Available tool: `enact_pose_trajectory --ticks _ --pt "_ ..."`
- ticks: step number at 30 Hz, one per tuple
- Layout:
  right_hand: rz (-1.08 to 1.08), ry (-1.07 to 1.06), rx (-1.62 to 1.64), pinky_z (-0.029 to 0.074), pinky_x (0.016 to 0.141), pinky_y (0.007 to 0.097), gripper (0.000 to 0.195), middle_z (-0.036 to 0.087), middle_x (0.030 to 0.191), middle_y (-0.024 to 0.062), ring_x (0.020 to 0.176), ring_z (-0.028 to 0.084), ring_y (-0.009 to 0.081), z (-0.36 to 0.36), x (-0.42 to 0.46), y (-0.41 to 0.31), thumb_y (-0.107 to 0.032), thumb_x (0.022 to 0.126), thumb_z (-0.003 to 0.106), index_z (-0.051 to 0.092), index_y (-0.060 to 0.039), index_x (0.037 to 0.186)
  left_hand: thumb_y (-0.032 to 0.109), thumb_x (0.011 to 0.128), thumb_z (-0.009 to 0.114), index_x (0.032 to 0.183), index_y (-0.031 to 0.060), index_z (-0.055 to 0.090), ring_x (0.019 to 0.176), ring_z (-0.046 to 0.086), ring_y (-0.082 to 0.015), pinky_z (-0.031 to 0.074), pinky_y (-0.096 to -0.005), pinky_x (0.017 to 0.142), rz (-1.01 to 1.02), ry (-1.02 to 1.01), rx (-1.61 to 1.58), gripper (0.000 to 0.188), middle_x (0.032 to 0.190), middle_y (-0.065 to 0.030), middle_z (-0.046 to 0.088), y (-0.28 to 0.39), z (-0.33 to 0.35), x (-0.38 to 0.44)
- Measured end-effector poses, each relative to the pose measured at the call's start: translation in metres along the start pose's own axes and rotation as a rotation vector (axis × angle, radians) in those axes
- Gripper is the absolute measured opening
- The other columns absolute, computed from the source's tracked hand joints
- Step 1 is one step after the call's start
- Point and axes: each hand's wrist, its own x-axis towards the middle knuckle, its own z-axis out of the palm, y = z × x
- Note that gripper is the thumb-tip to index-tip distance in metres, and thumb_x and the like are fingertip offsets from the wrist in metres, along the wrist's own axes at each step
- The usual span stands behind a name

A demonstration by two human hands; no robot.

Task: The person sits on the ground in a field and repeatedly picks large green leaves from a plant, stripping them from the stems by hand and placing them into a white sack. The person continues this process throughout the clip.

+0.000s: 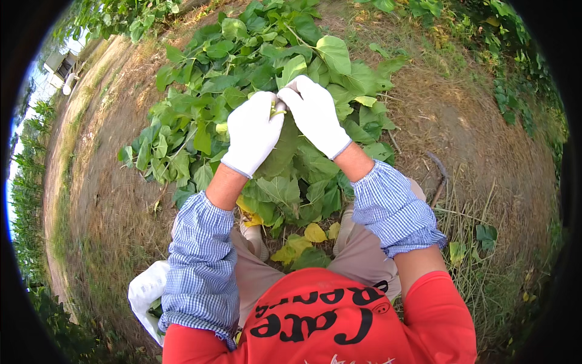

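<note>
A large heap of leafy green branches [218, 86] lies on the ground before me. My left hand [257, 129], in a white knit glove, is closed on green leaf stalks [277, 110] whose ends poke out between thumb and fingers. Big leaves hang beneath it. My right hand [316, 111], gloved alike, is right beside it, its thumb and fingertips pinched together at the left hand's fingertips, next to an upright green leaf [292, 69]. Whether a stem lies in that pinch is hidden.
A sickle [439, 175] lies on the dry ground at the right, near cut stalks [475, 227]. Yellow leaves [295, 245] lie between my feet. A white sack [148, 286] with leaves inside stands at my left. Leafy plants [514, 86] border the right; a dirt track runs along the left.
</note>
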Motion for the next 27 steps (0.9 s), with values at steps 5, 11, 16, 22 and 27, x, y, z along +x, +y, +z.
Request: enact_pose_trajectory --ticks 5,11,16,22,27 --pt "-0.080 0.043 0.001 0.050 0.069 0.0389 0.019 0.066 0.080 0.0139 0.073 0.064 0.0297 -0.001 -0.005 0.009 -0.021 0.092 0.061 0.062 -0.0018 0.089 0.020 0.082 0.063 0.085 0.0086 0.064 0.068 0.065 -0.0307 0.051 -0.0420 0.060 0.135 -0.104 0.158 0.012 0.076 -0.0115 0.063 -0.001 -0.001 0.003" --pt "0.114 0.035 0.002 0.046 0.065 0.0284 0.024 0.065 0.078 0.0061 0.069 0.056 0.0114 0.001 -0.006 0.001 -0.021 0.096 0.060 0.066 0.0018 0.093 0.019 0.077 0.064 0.077 0.0076 0.065 0.063 0.065 -0.0287 0.050 -0.0410 0.055 0.234 -0.150 0.275 0.012 0.072 -0.0108 0.064 0.000 -0.003 -0.002" --pt "0.126 0.066 0.274 0.041 0.055 0.0204 0.025 0.065 0.081 0.0024 0.060 0.049 0.0041 -0.010 0.014 -0.010 -0.024 0.098 0.062 0.065 0.0002 0.104 0.018 0.073 0.063 0.073 0.0080 0.065 0.062 0.067 -0.0290 0.051 -0.0424 0.053 0.315 -0.400 0.037 0.011 0.068 -0.0097 0.065 0.042 -0.003 -0.031" --pt "-0.016 0.215 0.175 0.045 0.060 0.0208 0.025 0.065 0.083 0.0032 0.060 0.050 0.0051 -0.026 0.023 0.003 -0.023 0.099 0.061 0.064 0.0009 0.105 0.020 0.074 0.066 0.075 0.0104 0.064 0.059 0.063 -0.0257 0.048 -0.0395 0.053 0.170 0.074 0.342 0.010 0.069 -0.0064 0.061 0.043 -0.092 -0.038" --pt "-0.042 0.273 0.072 0.044 0.060 0.0204 0.024 0.067 0.083 0.0025 0.061 0.050 0.0038 -0.051 0.024 0.016 -0.023 0.098 0.062 0.065 0.0003 0.102 0.022 0.086 0.071 0.088 0.0083 0.070 0.064 0.068 -0.0239 0.053 -0.0308 0.059 -0.157 0.281 0.680 0.014 0.074 -0.0087 0.069 0.020 -0.254 -0.129"
